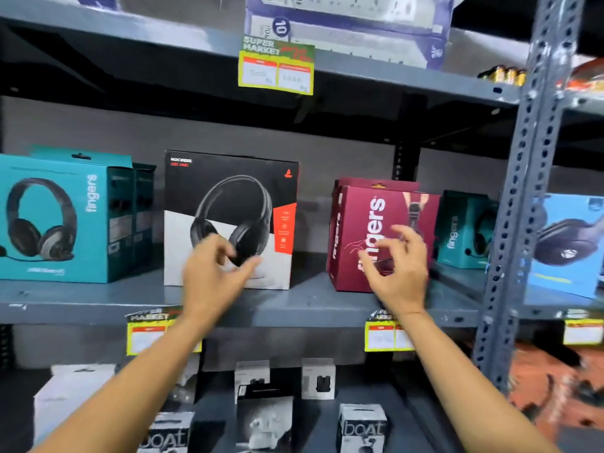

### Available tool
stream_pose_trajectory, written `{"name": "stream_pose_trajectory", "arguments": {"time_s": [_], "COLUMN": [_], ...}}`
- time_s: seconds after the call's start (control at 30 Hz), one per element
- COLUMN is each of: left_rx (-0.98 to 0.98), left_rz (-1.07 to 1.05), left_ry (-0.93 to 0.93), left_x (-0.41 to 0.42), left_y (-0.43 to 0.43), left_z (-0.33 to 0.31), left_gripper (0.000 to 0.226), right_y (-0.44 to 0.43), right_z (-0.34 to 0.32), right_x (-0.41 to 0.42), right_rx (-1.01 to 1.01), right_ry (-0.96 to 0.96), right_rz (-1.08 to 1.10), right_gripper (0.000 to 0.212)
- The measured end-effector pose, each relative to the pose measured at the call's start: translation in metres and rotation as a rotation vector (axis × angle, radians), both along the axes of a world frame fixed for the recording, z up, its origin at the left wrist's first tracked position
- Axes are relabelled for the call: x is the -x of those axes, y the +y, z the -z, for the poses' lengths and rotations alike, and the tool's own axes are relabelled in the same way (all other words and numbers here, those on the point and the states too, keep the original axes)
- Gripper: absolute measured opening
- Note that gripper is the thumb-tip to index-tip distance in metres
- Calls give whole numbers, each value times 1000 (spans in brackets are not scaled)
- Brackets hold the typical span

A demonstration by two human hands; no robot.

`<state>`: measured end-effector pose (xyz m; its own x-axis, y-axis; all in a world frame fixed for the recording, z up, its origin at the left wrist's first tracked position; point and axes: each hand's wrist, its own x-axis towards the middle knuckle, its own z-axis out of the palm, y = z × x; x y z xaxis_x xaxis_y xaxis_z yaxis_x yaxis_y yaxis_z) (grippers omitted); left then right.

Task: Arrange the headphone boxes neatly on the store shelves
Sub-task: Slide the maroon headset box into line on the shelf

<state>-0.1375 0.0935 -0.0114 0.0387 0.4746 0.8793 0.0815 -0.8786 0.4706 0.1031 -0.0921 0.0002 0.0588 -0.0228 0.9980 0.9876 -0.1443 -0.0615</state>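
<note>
On the grey middle shelf (310,305) stand several headphone boxes. A teal box (58,220) is at the left, a black, white and red box (235,197) in the middle, and a maroon box (376,220) turned at an angle to its right. Another teal box (464,230) stands behind the maroon one. My left hand (212,273) hovers in front of the black box's lower edge, fingers apart, holding nothing. My right hand (398,269) is raised in front of the maroon box's lower right, fingers spread, apart from it or just touching.
A perforated grey upright (519,191) bounds the bay at the right, with a blue headphone box (565,246) beyond it. Yellow price tags (276,68) hang from the shelf edges. Small white earbud boxes (317,379) fill the lower shelf. A white carton (349,24) sits on the top shelf.
</note>
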Motion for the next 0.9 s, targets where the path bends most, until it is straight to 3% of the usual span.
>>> {"name": "stream_pose_trajectory", "arguments": {"time_s": [0.13,0.27,0.33,0.43,0.47,0.67,0.77,0.9], "left_rx": [-25,308,495,596,611,589,611,574], "left_rz": [289,444,515,600,628,775,757,704], "left_ry": [167,434,467,567,576,624,580,576], "left_x": [-78,-144,-160,-177,-181,-200,-203,-201], "left_y": [-63,-84,-72,-54,-50,-44,-40,-42], "left_z": [8,-1,-11,-16,-16,-16,-14,-13], "left_gripper": [52,122,114,107,108,94,96,82], "right_y": [-36,-46,-43,-35,-31,-25,-20,-19], "right_z": [-14,-12,-8,-7,-7,-11,-11,-11], "right_x": [-52,-95,-108,-122,-125,-149,-151,-152], "right_rx": [-10,266,385,506,519,579,647,656], "right_ry": [329,887,1007,968,960,1049,1064,1067], "right_rz": [13,-372,-498,-636,-669,-815,-816,-830], "right_gripper": [83,125,125,98,98,114,110,100]}}
